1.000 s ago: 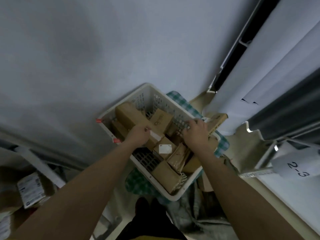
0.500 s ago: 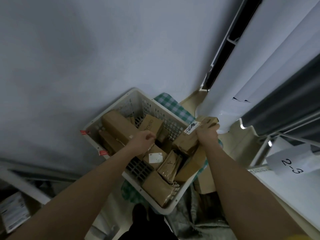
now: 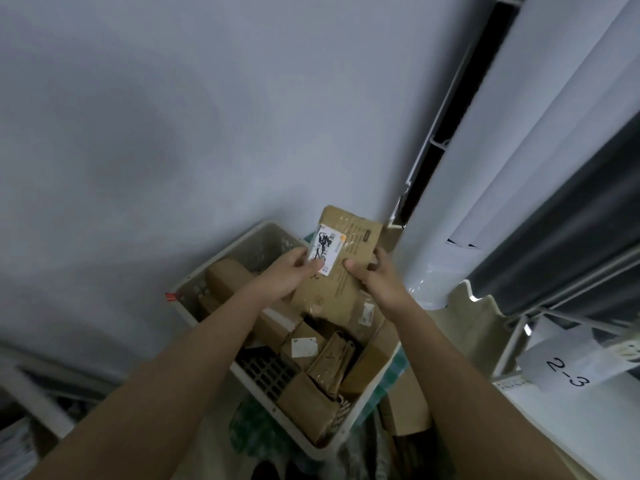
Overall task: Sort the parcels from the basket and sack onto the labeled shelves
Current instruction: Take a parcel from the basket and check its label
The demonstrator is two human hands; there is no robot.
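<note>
A flat brown cardboard parcel (image 3: 346, 268) with a white shipping label (image 3: 325, 249) is held up above the white plastic basket (image 3: 221, 271). My left hand (image 3: 287, 275) grips its left edge, thumb on the label. My right hand (image 3: 377, 277) grips its right edge, thumb on the front face. Several other brown parcels (image 3: 313, 344) lie in the basket below, one with a small white sticker. The sack is not plainly visible.
A shelf tag reading "2-3" (image 3: 568, 367) hangs on a white wire rack at the right. White and dark curtains (image 3: 519, 168) hang behind it. A green checked cloth (image 3: 391, 379) lies under the basket. A grey wall fills the upper left; another shelf with boxes (image 3: 14, 445) is at the lower left.
My right hand lifted the flat parcel out of the basket and turned its label toward me. My left hand left the basket parcels and took the parcel's left edge.
</note>
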